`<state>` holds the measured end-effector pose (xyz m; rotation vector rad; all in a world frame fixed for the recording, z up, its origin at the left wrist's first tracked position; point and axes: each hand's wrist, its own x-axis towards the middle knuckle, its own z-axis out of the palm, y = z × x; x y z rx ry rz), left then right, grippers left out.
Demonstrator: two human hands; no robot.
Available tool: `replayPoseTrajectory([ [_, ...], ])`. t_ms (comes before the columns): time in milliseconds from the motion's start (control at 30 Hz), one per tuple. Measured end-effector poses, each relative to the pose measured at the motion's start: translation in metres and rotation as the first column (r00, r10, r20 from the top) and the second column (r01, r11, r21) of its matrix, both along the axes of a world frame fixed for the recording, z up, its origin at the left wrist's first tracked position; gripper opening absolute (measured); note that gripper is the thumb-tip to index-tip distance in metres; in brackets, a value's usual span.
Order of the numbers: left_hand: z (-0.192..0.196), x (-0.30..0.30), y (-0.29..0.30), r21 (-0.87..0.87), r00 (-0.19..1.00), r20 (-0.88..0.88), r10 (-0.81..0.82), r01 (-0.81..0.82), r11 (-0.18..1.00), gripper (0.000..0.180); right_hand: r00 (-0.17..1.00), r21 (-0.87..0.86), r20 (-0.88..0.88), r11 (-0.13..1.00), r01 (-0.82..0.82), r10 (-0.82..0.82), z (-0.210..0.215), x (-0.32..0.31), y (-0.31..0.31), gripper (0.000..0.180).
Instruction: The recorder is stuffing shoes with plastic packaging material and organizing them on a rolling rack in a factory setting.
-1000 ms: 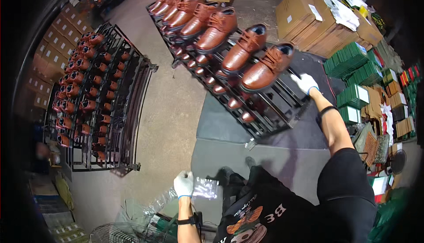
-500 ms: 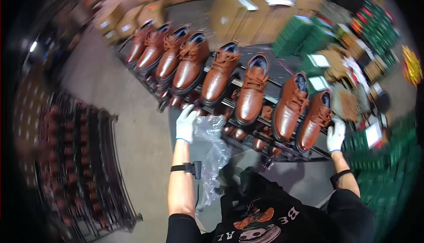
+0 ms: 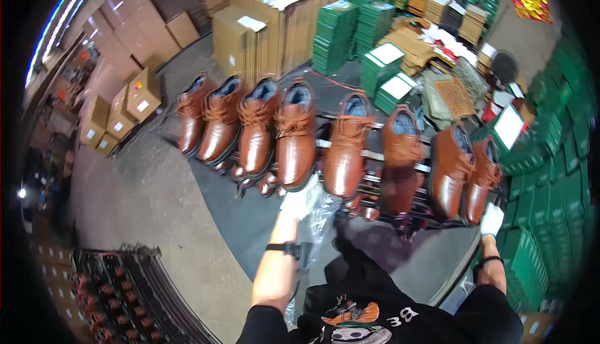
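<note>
Warehouse floor, boxes stacked behind a shoe rack (image 3: pixel 375 156). Left hand (image 3: pixel 299 201), closed on a clear bag (image 3: pixel 319 219), meets a front shoe (image 3: pixel 345 150); right hand (image 3: pixel 491 219) rests at the rack's end, grip unclear. Best to steady the shoe before bagging.

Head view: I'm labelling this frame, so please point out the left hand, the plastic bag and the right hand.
left hand (image 3: pixel 299 201), head view, on the back of the white glove.
plastic bag (image 3: pixel 320 219), head view, on the clear film just below the left hand.
right hand (image 3: pixel 491 219), head view, on the white glove's back.

shoes (image 3: pixel 295 137): glossy brown leather (smooth)
bag (image 3: pixel 322 209): clear crinkled plastic
rack (image 3: pixel 375 156): metal
gloves (image 3: pixel 492 219): white cloth
</note>
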<state>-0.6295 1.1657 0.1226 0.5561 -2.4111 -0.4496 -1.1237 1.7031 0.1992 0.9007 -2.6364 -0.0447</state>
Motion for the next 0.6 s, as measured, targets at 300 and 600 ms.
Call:
replayPoseTrajectory([
  [300, 0.039, -0.155, -0.012, 0.801, 0.924, -0.379, 0.048, 0.302, 0.516, 0.027, 0.964, 0.054, -0.040, 0.963, 0.265, -0.263, -0.005, -0.022, 0.052, 0.037],
  [600, -0.051, -0.194, -0.021, 0.619, 0.634, -0.773, -0.016, 0.759, 0.201, 0.028, 0.601, -0.537, 0.580, 0.813, -0.227, 0.550, -0.045, 0.130, -0.197, 0.038],
])
